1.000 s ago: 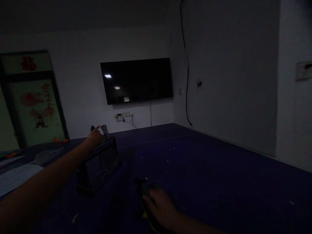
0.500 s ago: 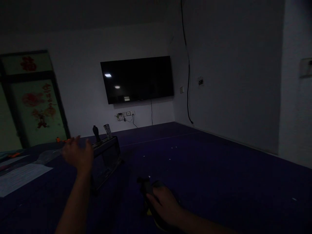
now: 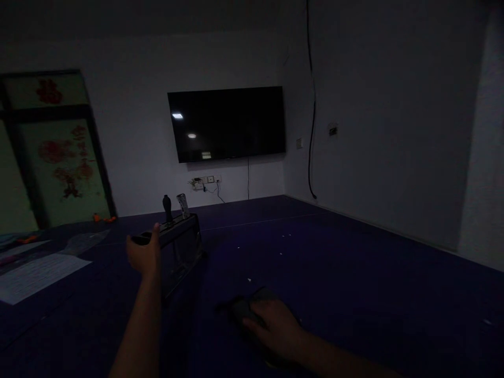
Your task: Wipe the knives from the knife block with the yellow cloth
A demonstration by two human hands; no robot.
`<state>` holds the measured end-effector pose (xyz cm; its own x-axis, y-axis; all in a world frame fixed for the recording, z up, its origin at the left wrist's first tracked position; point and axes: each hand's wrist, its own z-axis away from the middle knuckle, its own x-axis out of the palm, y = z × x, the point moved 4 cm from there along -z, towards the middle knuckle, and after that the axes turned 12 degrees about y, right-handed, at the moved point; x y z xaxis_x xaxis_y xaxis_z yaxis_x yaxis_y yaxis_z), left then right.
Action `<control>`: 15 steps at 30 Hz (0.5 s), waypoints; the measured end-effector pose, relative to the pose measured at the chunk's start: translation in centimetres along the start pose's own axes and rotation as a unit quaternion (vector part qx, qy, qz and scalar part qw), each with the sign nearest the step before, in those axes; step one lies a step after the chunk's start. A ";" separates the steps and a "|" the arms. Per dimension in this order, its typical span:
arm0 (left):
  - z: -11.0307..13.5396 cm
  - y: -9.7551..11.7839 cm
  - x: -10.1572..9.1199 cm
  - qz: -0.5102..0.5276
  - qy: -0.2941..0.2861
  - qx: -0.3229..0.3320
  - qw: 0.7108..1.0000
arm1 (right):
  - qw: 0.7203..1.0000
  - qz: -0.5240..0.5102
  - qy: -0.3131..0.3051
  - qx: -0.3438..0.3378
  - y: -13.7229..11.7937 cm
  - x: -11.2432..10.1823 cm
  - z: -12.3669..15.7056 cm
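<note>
A dark, box-like rack with an open or see-through side stands left of the middle. On its top are a black vase-shaped piece and a patterned upright piece. My left hand is wrapped round the rack's near end, with the thumb up on the top edge. Lower in the view, my right hand grips a dark grey-black handled tool low over the blue-purple surface. Darkness and blur hide what kind of tool it is.
White printed sheets and a clear plastic bag lie at the left, with orange items behind. Small white scraps dot the blue-purple surface. A television hangs on the far wall, and a loose cable dangles.
My left hand was raised with its fingers apart near the rack; now it holds the rack's near end. My right hand still grips the dark tool, which now lies turned flatter.
</note>
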<state>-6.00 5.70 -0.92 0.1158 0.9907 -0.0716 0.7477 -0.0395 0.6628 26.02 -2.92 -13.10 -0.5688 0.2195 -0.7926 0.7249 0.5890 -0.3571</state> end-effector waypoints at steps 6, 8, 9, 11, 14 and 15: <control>1.2 1.7 -2.1 0.038 0.041 -0.166 0.985 | 1.000 -0.003 -0.005 0.021 -0.3 0.0 0.1; 1.1 1.6 -2.1 0.039 0.023 -0.171 0.984 | 1.000 -0.012 0.004 0.029 -0.3 -0.1 0.1; 1.0 1.4 -2.1 0.043 0.019 -0.173 0.984 | 0.999 -0.015 0.006 0.030 -0.4 -0.1 0.2; 0.9 1.0 -1.8 0.054 0.023 -0.174 0.983 | 1.000 -0.019 0.007 0.022 -0.4 0.0 0.3; 0.8 0.5 -1.3 0.070 0.047 -0.169 0.982 | 1.000 -0.016 0.017 -0.014 -0.6 0.1 0.4; 0.8 0.3 -1.2 0.076 0.055 -0.168 0.981 | 0.999 -0.013 0.020 -0.025 -0.7 0.1 0.5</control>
<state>-5.35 4.42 -1.22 0.1237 0.9855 0.1164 0.4673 -0.1613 0.8692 25.65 -3.67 -13.22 -0.6034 0.2344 -0.7622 0.6902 0.6323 -0.3519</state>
